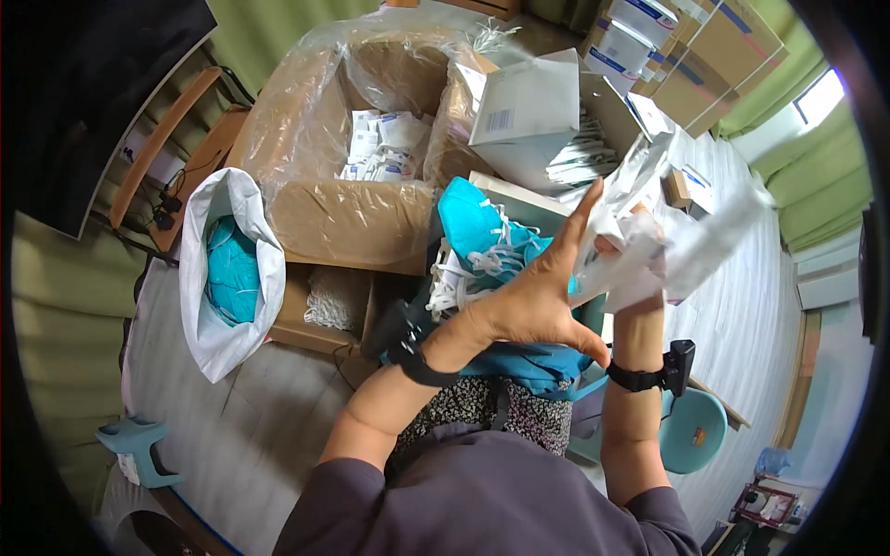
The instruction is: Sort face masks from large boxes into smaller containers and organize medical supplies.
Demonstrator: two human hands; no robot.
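Note:
My left hand (pixel 542 292) reaches across in front of me with thumb and fingers spread, nothing in its grasp. Just right of it, my right hand (pixel 649 250) is closed on white plastic packets (pixel 616 278), which are smeared by motion and partly cover its fingers. Teal masks (pixel 473 218) with white straps lie in a pile above my lap, left of and partly behind my left hand. Beyond both hands, a white carton (pixel 528 107) leans open with a stack of flat white packets (pixel 589 153) inside.
A plastic-lined cardboard box (pixel 324 218) with white packets in it stands ahead. At left is a white sack (pixel 204 334) of teal masks. Below the large box, a smaller carton (pixel 287 320) holds white cords. A teal stool (pixel 695 431) and stacked cartons (pixel 732 56) are at right.

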